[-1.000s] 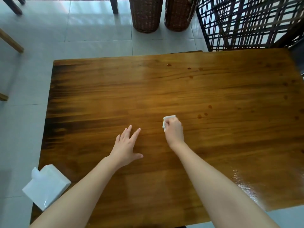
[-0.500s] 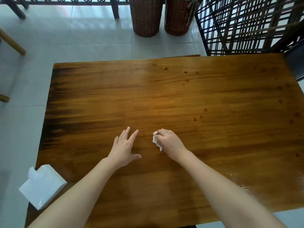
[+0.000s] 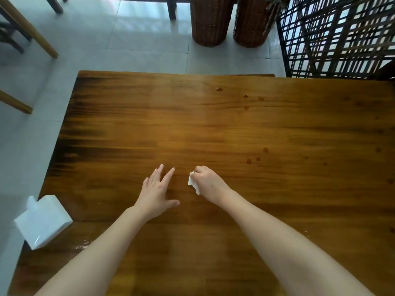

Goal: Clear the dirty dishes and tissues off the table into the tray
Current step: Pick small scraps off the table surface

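Observation:
A wooden table [image 3: 235, 129] fills the view. My right hand [image 3: 208, 182] grips a crumpled white tissue [image 3: 193, 182] and holds it against the tabletop near the middle front. My left hand [image 3: 157, 192] lies flat on the wood just left of it, fingers straight and spread. Several small dark drops [image 3: 254, 159] dot the wood to the right of my right hand, and more drops [image 3: 245, 96] lie near the far edge. No dishes or tray are in view.
A white tissue pack [image 3: 42, 221] sits on the table's front left corner. Two wicker baskets [image 3: 210, 20] stand on the tiled floor beyond the far edge. A dark lattice screen [image 3: 337, 37] is at the far right, chair legs [image 3: 27, 30] at the far left.
My right hand has slid the tissue left and toward me, away from the drops. My left hand has stayed flat in the same place. The head camera tilted slightly.

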{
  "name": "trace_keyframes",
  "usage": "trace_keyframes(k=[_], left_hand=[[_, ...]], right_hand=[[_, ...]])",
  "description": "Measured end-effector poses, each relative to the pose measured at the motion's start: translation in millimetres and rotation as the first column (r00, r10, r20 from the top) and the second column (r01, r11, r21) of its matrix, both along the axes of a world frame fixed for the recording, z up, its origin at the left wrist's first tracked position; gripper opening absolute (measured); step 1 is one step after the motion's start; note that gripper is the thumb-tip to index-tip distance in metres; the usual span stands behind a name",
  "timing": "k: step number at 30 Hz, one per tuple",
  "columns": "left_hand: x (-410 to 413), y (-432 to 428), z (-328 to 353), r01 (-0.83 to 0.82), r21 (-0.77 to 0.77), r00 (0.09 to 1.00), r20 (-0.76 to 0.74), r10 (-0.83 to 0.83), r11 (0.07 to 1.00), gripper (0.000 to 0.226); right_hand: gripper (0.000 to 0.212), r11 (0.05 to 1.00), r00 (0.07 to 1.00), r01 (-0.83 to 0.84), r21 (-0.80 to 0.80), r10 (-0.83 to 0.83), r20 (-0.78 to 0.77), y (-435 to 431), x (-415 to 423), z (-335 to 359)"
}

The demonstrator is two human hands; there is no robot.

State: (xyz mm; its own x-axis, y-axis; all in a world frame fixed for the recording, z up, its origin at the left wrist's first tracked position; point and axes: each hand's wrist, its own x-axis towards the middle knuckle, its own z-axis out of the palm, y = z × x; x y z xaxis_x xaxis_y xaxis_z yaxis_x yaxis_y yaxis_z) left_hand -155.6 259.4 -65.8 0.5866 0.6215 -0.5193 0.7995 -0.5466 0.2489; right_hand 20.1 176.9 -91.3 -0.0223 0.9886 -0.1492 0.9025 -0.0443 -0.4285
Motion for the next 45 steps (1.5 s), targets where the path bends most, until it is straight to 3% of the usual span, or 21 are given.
trace_keyframes(k=[6,8,11,13,21,29,35,41,43,45], left_hand=[[8.7,-7.8,-3.0,-0.023,0.005,1.000,0.002,0.023,1.000,0.103],[8.7,-7.1,-3.2,-0.013,-0.005,1.000,0.004,0.013,1.000,0.104],[9.8,-7.0,-4.2,0.009,-0.018,1.000,0.007,-0.009,1.000,0.105],[13.1,-8.6,-5.0,0.023,-0.019,1.000,0.002,-0.023,1.000,0.105],[39.1,-13.6,-5.3,0.074,-0.019,0.997,-0.022,-0.074,0.997,0.105],[72.2,-7.2,0.2,0.130,-0.013,0.990,-0.048,-0.131,0.991,0.105],[92.8,-5.7,0.6,0.168,-0.016,0.985,-0.037,-0.168,0.986,0.105],[104.5,-4.1,-9.3,0.167,-0.019,0.985,-0.035,-0.168,0.986,0.106],[107.1,-1.6,-12.2,0.168,-0.016,0.985,-0.044,-0.168,0.986,0.107],[110.3,1.2,-14.2,0.165,-0.013,0.985,-0.045,-0.166,0.986,0.107]], right_hand=[[0.015,0.998,0.998,0.057,-0.001,-0.057,-0.023,-2.5,4.2,-3.2],[0.009,0.976,0.975,0.216,-0.011,-0.216,-0.050,-3.4,24.4,-4.0],[0.015,0.856,0.853,0.516,-0.014,-0.516,-0.077,-10.8,69.0,-4.9],[0.016,0.806,0.804,0.592,-0.005,-0.590,-0.066,-17.9,81.9,-5.2],[0.023,0.841,0.839,0.539,0.044,-0.533,-0.108,-45.4,32.3,-10.2],[0.018,0.865,0.860,0.499,0.055,-0.485,-0.158,-61.4,46.4,-14.6],[0.020,0.723,0.724,0.687,0.080,-0.669,-0.169,-62.5,110.4,-15.7],[0.023,0.315,0.318,0.948,0.055,-0.911,-0.262,-65.9,169.4,-20.8],[0.024,0.280,0.285,0.958,0.056,-0.927,-0.244,-64.7,168.4,-21.9],[0.022,0.302,0.306,0.952,0.053,-0.925,-0.225,-61.9,160.9,-20.2]])
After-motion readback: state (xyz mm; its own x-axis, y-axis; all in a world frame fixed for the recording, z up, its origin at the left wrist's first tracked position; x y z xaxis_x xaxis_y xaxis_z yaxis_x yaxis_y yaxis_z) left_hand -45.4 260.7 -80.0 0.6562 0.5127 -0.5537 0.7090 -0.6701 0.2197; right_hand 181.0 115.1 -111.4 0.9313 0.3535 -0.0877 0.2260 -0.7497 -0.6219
